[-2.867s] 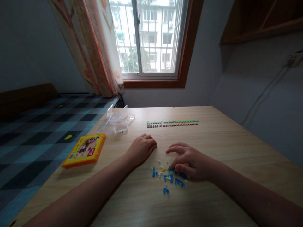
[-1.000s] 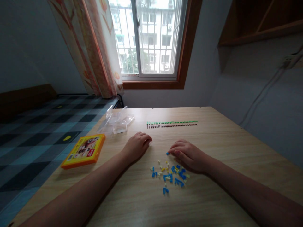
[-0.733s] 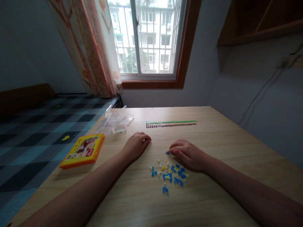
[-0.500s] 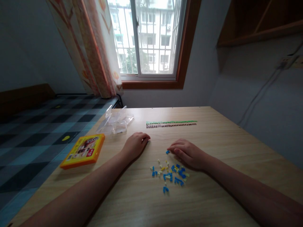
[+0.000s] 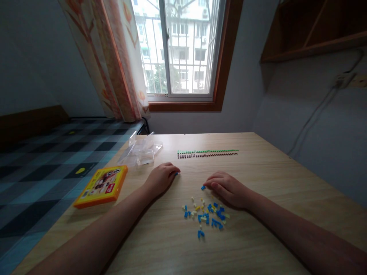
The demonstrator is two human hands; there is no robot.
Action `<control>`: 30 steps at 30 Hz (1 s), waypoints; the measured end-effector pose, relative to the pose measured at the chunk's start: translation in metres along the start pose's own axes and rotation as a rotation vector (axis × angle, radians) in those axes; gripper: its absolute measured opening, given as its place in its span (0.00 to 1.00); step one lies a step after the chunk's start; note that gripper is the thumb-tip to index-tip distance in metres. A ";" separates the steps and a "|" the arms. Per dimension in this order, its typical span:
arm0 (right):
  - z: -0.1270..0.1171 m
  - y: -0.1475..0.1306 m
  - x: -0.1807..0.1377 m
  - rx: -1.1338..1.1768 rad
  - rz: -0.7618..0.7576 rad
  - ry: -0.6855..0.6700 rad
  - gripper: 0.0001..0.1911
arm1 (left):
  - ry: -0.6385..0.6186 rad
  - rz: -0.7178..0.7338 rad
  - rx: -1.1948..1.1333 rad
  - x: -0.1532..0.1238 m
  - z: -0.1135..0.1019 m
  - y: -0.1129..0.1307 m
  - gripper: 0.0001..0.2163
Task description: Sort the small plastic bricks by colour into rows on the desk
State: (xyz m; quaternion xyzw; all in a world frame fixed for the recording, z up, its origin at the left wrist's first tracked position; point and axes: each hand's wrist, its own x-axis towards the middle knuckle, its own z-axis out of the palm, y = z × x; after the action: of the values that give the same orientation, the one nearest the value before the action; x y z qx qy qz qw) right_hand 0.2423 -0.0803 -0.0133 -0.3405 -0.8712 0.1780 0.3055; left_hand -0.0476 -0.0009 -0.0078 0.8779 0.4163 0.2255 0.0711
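Observation:
My left hand [image 5: 164, 176] rests on the table with its fingers curled together, and a small blue building brick [image 5: 176, 173] shows at the fingertips. To the right, my right hand [image 5: 226, 186] is closed low over the wood, its fingertips on another small blue brick [image 5: 203, 187]. Between my forearms lies a loose pile of blue bricks [image 5: 220, 214] mixed with pale yellow bricks [image 5: 197, 208]. Beyond my hands run two long rows of tiny pieces, a green row [image 5: 208, 151] behind a dark brown row [image 5: 208, 155].
An orange and yellow box [image 5: 103, 186] lies on the table's left side. Behind it stand clear plastic trays [image 5: 145, 151]. A bed with a checked cover [image 5: 57, 152] adjoins the table on the left. The window [image 5: 186, 57] and curtain [image 5: 114, 65] are behind.
The view has tipped slightly upward. My left hand has shifted a little left, and the blue brick at its fingertips shows more plainly. My right hand stays almost where it was.

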 end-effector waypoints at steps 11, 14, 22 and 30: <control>-0.001 -0.002 -0.001 0.003 -0.003 0.001 0.24 | 0.041 -0.021 -0.017 -0.001 0.000 -0.007 0.12; 0.000 -0.001 -0.001 -0.006 -0.003 -0.005 0.23 | 0.036 -0.025 -0.001 -0.001 -0.001 -0.006 0.11; 0.002 -0.001 0.001 -0.048 -0.011 0.002 0.23 | 0.048 -0.072 0.074 0.000 -0.002 -0.001 0.11; 0.011 0.010 0.011 -0.156 0.016 0.080 0.17 | 0.048 -0.071 0.133 0.001 0.002 0.002 0.13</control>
State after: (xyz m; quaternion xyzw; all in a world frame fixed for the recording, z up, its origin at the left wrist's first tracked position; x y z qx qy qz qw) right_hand 0.2332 -0.0661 -0.0225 -0.3771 -0.8668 0.0986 0.3111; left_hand -0.0451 -0.0015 -0.0088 0.8596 0.4631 0.2155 0.0104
